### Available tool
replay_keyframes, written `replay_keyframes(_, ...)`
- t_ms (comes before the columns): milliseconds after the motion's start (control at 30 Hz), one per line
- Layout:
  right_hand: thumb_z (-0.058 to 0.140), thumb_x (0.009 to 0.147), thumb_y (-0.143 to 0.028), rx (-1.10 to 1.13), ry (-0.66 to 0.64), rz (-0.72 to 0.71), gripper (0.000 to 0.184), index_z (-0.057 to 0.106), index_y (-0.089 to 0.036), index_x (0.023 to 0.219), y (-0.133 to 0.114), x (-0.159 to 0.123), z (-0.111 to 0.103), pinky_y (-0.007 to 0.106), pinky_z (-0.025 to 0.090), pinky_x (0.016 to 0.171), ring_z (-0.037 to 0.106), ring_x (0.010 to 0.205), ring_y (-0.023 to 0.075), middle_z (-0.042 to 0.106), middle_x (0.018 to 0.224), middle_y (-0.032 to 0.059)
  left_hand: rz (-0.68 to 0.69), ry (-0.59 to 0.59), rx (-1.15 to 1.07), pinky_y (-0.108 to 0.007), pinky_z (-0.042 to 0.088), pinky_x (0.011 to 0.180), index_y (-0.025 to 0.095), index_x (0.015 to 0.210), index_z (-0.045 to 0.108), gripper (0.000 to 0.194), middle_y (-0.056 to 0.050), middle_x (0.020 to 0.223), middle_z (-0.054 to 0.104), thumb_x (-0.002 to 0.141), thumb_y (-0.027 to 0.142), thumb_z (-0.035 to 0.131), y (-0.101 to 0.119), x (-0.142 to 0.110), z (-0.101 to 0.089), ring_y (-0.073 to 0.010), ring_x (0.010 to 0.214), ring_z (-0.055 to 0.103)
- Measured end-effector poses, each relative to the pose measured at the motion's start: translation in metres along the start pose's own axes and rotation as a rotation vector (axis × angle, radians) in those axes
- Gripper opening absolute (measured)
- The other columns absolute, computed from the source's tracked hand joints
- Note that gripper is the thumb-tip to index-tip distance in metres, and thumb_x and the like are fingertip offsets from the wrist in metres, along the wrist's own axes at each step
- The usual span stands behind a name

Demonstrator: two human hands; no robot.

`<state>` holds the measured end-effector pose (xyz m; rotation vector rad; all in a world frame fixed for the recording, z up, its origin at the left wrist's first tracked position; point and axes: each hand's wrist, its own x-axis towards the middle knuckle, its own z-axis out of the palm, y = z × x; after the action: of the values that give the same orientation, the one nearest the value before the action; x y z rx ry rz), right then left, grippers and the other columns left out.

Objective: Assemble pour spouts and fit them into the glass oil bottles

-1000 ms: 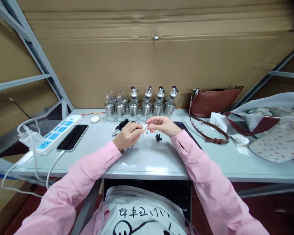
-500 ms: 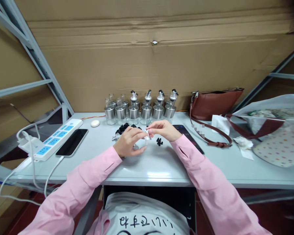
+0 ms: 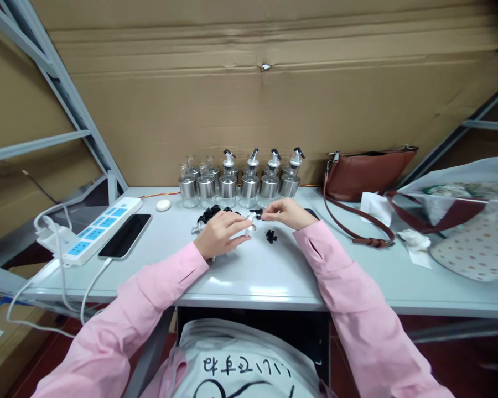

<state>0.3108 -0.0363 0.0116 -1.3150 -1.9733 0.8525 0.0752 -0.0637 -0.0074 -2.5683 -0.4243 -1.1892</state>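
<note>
Between the thumb and fingers of my left hand is a silver-white bottle pourer spout, held upright just above the table. My right hand pinches a small black cap lever at its fingertips, close to the top of the spout; whether the two touch I cannot tell. A pile of black caps lies behind my left hand, partly hidden by it. More silver spouts lie around and under that hand. A little cluster of small black parts rests below my right hand.
Glass bottles with steel sleeves stand in rows at the back, several topped with pourers. To the left are a phone, a power strip and a white round object. A brown handbag and a dotted bag occupy the right.
My right hand has drawn slightly right from the spout, and a black lever now shows at its fingertips. My left hand keeps the spout, which has shifted a little right.
</note>
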Motion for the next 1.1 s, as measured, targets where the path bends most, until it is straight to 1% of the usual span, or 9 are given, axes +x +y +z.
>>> replay_keyframes(67,0.071,0.06,-0.03,-0.163,-0.05,0.044,0.016,0.07,-0.015,0.064,0.012,0.003,-0.004,0.025,0.043,0.057,0.056,0.055,0.0119,0.066,0.058,0.0007,0.003,-0.002,-0.006,-0.029,0.047,0.074,0.019,0.106,0.055,0.025,-0.006,0.091,0.066,0.086,0.033,0.053,0.0,0.0,0.0,-0.0158,0.086,0.062)
replay_keyframes(133,0.07,0.06,-0.026,-0.253,-0.082,0.062,0.01,0.071,-0.016,0.064,0.02,0.005,-0.005,0.024,0.043,0.057,0.057,0.056,0.0125,0.066,0.057,0.0003,0.005,0.002,-0.007,-0.03,0.047,0.075,0.019,0.106,0.055,0.025,-0.006,0.092,0.066,0.086,0.033,0.054,0.0,0.001,0.0,-0.0158,0.086,0.062)
replay_keyframes(300,0.07,0.06,-0.021,-0.372,-0.121,0.056,0.004,0.071,-0.017,0.061,0.021,0.004,-0.001,0.023,0.042,0.056,0.057,0.054,0.0124,0.066,0.055,0.0004,0.026,0.049,0.001,-0.029,0.048,0.072,0.017,0.105,0.054,0.025,-0.005,0.09,0.066,0.084,0.032,0.056,0.001,0.002,0.0,-0.0157,0.082,0.062)
replay_keyframes(467,0.07,0.061,-0.018,-0.391,-0.108,0.082,0.002,0.07,-0.017,0.062,0.017,0.004,0.004,0.023,0.044,0.058,0.059,0.056,0.0128,0.066,0.056,0.0002,0.014,0.035,-0.012,-0.029,0.049,0.074,0.018,0.107,0.053,0.025,-0.006,0.091,0.066,0.085,0.031,0.055,0.001,0.001,0.001,-0.0154,0.085,0.062)
replay_keyframes(600,0.064,0.067,-0.018,-0.357,-0.104,0.115,0.006,0.069,-0.016,0.067,0.017,0.004,0.006,0.023,0.044,0.056,0.057,0.051,0.0115,0.066,0.056,0.0006,0.009,0.037,-0.007,-0.029,0.049,0.074,0.019,0.106,0.054,0.025,-0.006,0.092,0.066,0.085,0.031,0.055,0.001,0.0,0.001,-0.0155,0.085,0.062)
replay_keyframes(800,0.071,0.063,-0.021,-0.474,-0.051,0.065,0.012,0.07,-0.015,0.073,0.015,0.005,0.011,0.023,0.042,0.057,0.058,0.057,0.0131,0.066,0.061,0.0021,0.029,0.062,-0.003,-0.029,0.049,0.071,0.017,0.105,0.054,0.025,-0.006,0.09,0.066,0.084,0.03,0.057,0.002,0.002,0.0,-0.0156,0.083,0.062)
replay_keyframes(900,0.067,0.068,-0.018,-0.488,-0.021,0.011,0.007,0.07,-0.015,0.072,0.011,0.007,0.021,0.023,0.04,0.058,0.057,0.058,0.0124,0.066,0.063,0.0025,0.034,0.07,0.004,-0.028,0.05,0.071,0.016,0.105,0.054,0.026,-0.006,0.09,0.066,0.083,0.03,0.058,0.001,0.002,0.001,-0.0159,0.082,0.062)
replay_keyframes(1000,0.065,0.07,-0.016,-0.478,-0.038,-0.063,0.005,0.069,-0.015,0.068,0.005,0.008,0.031,0.022,0.039,0.058,0.056,0.058,0.0121,0.066,0.063,0.0025,0.03,0.065,0.003,-0.029,0.049,0.071,0.017,0.106,0.053,0.027,-0.006,0.09,0.066,0.083,0.03,0.058,0.001,0.001,0.001,-0.0162,0.082,0.062)
replay_keyframes(1100,0.065,0.069,-0.015,-0.458,-0.078,-0.09,0.004,0.069,-0.014,0.07,0.0,0.007,0.038,0.022,0.038,0.058,0.055,0.057,0.0119,0.066,0.063,0.0025,0.025,0.059,-0.001,-0.029,0.049,0.071,0.017,0.107,0.053,0.027,-0.006,0.09,0.066,0.084,0.031,0.057,0.001,0.001,0.001,-0.0162,0.082,0.062)
